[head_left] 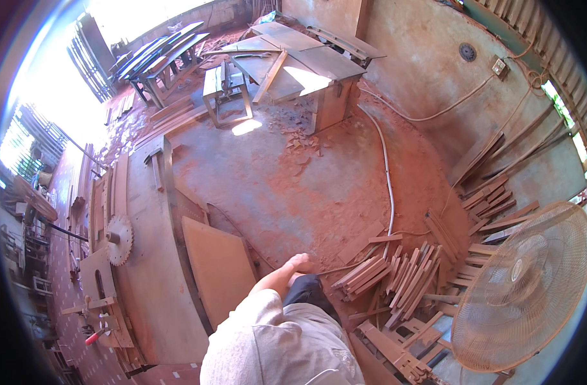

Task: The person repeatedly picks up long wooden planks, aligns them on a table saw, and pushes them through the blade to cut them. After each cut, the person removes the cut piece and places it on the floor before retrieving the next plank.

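My left hand (300, 262) is held out in front of my dark shorts (311, 292), low over the dusty floor. It looks small and its fingers do not show clearly, so I cannot tell if they are closed. Nothing can be made out in it. A tan wooden panel (217, 266) leans against the saw table (168, 289) to the left of that arm. On the right, a stack of cut wood strips (365, 277) lies closest to the hand. My right hand is out of view.
A circular saw blade (120, 240) and a hammer (155, 168) are on the saw table. A big caged fan (521, 285) stands at the right. Ahead is a broad workbench (290, 38). A pale hose (388, 173) crosses the reddish, dusty floor (274, 173).
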